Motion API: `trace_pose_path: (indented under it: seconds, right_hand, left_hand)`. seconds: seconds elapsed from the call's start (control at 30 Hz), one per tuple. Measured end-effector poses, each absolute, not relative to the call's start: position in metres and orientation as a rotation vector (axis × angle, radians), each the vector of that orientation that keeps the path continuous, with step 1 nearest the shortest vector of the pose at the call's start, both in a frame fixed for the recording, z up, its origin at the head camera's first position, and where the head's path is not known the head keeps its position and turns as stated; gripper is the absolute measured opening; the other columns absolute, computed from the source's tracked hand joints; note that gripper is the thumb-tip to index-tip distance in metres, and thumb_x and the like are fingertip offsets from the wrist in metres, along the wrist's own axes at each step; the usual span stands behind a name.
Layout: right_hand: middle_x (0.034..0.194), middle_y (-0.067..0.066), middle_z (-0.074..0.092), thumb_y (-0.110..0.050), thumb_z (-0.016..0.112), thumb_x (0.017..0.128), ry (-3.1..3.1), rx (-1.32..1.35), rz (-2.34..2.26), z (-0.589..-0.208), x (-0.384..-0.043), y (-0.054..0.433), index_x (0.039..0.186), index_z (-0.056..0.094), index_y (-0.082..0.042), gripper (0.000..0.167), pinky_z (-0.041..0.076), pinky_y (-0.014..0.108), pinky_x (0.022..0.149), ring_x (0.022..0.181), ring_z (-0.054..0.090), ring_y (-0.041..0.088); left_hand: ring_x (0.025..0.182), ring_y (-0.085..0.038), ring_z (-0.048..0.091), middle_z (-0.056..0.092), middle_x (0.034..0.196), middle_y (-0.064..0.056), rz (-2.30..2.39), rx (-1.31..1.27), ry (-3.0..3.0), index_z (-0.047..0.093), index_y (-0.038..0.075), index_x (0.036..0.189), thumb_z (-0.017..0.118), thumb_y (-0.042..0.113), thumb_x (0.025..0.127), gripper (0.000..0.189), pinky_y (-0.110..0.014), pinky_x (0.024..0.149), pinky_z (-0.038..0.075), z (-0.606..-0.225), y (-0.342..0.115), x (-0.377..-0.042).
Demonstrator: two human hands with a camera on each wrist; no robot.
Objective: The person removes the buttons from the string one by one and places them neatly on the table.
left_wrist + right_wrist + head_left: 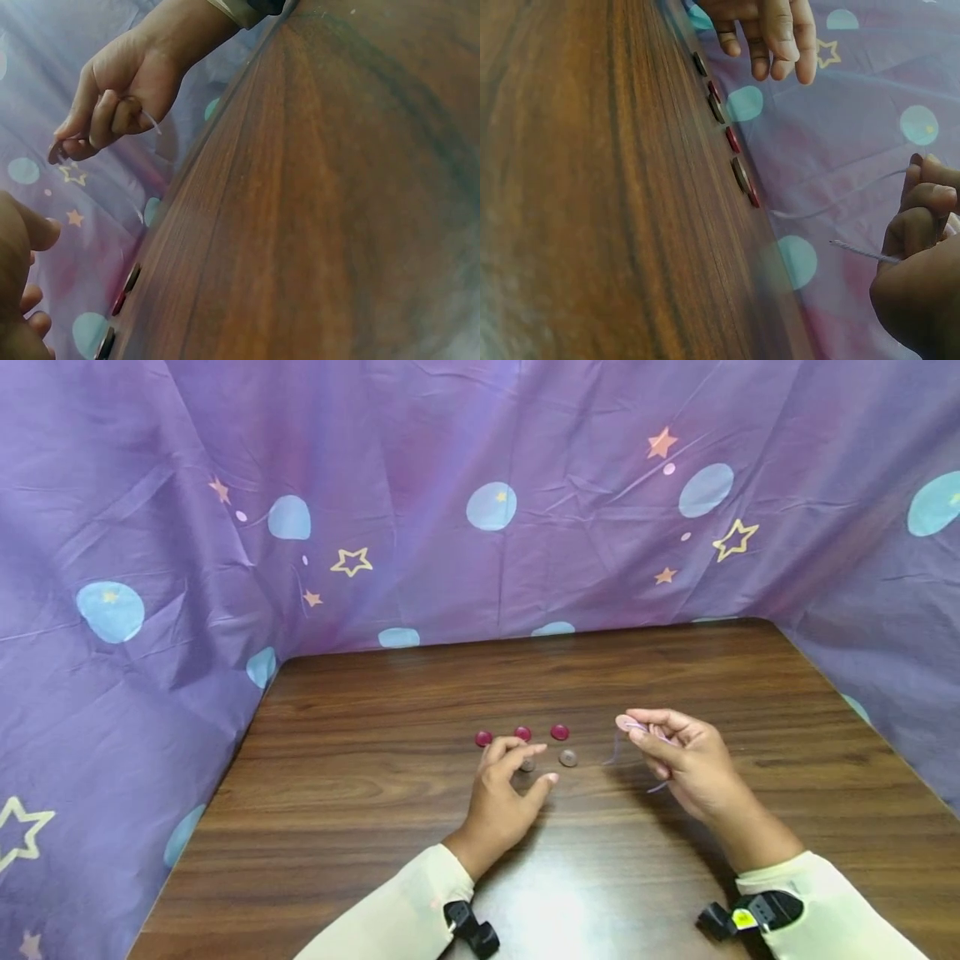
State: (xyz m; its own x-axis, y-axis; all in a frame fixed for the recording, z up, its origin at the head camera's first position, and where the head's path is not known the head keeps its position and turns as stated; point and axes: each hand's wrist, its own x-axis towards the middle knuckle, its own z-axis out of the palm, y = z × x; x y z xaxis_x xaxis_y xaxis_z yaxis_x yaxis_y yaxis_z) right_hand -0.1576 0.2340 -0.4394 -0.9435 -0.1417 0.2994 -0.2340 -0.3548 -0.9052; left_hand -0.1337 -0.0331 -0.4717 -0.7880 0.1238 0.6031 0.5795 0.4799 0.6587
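Head view, dial centred on the middle dark red button point(522, 732): purple printed cloth point(187, 693) is hanging from 9 through 12 to 3 o'clock, bordering the wood-grain table point(322, 793). Left dark red button point(483, 738) is lying at 9. Left hand point(498, 793) is hovering at 7, empty, thumb and forefinger standing apart, other fingers bending. Near grey-brown button point(527, 766) is showing at 6, partly covered by that hand. Right dark red button point(559, 732) is lying at 3, outer grey-brown button point(567, 758) at 4. Right hand point(697, 764) is hovering farther out at 3, thumb and forefinger pinching a pinkish button point(623, 723), other fingers curling; lavender string point(862, 250) is trailing from its grasp.
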Motion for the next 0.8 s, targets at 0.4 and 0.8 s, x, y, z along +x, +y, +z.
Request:
trace_pose_path:
  seconds: [0.4, 0.8]
  right_hand:
    - [0.114, -0.005, 0.085, 0.011, 0.063, 0.103, -1.892, 0.496, 2.456, -0.438, -0.152, 0.219, 0.123, 0.080, -0.007, 0.032, 0.023, 0.032, 0.046, 0.091, 0.074, -0.003]
    - [0.114, -0.005, 0.085, 0.011, 0.063, 0.103, -1.942, 0.515, 2.467, -0.442, -0.143, 0.206, 0.122, 0.080, -0.009, 0.033, 0.015, 0.041, 0.049, 0.073, 0.063, -0.003]
  left_hand:
    - [0.112, -0.027, 0.067, 0.070, 0.118, -0.011, -1.269, -0.576, -2.256, 0.079, 0.009, 0.125, 0.092, 0.014, 0.086, 0.042, -0.047, 0.105, 0.052, -0.467, -0.035, -0.133]
    - [0.108, -0.026, 0.068, 0.070, 0.122, -0.010, -1.296, -0.636, -2.236, 0.077, 0.011, 0.129, 0.091, 0.016, 0.088, 0.043, -0.041, 0.102, 0.050, -0.469, -0.035, -0.132]
